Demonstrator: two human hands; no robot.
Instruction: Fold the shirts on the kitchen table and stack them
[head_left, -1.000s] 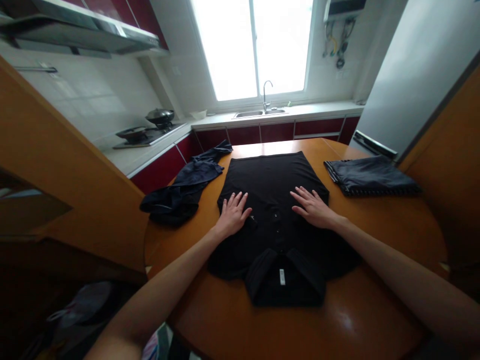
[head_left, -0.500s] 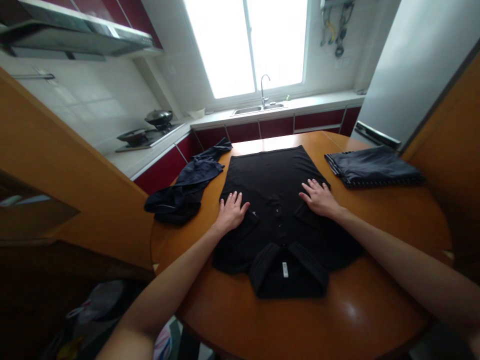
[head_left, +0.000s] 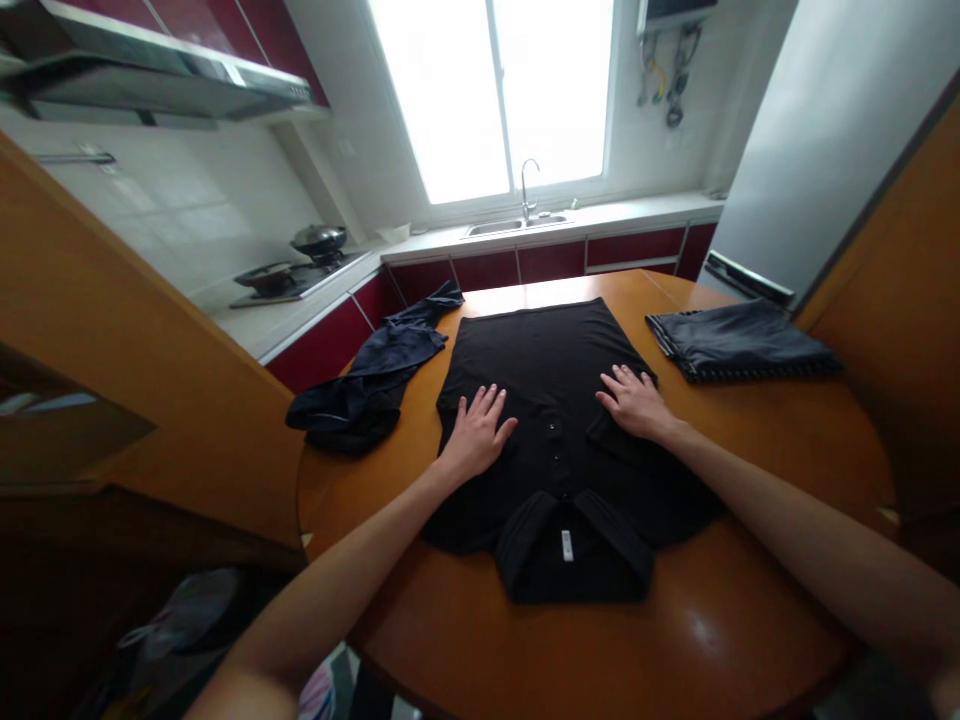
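A black collared shirt (head_left: 555,370) lies spread on the wooden table (head_left: 600,660), its collar and white label toward me and its hem toward the window. My left hand (head_left: 480,432) rests with fingers spread on the left part of the shirt. On the right part, over the folded-in sleeve, my right hand (head_left: 636,402) lies flat with its fingers apart. Neither hand grips the fabric. Small buttons run down the placket between the hands.
Crumpled dark blue clothing (head_left: 382,365) lies at the table's left edge. A folded dark grey garment (head_left: 742,340) sits at the right. Beyond the table are a counter with a sink (head_left: 495,228), a stove with pans (head_left: 319,240) and a refrigerator (head_left: 795,150).
My left hand has slid a little to the right, inward across the shirt. My right hand remains in nearly the same place on the fabric. The view has shifted slightly.
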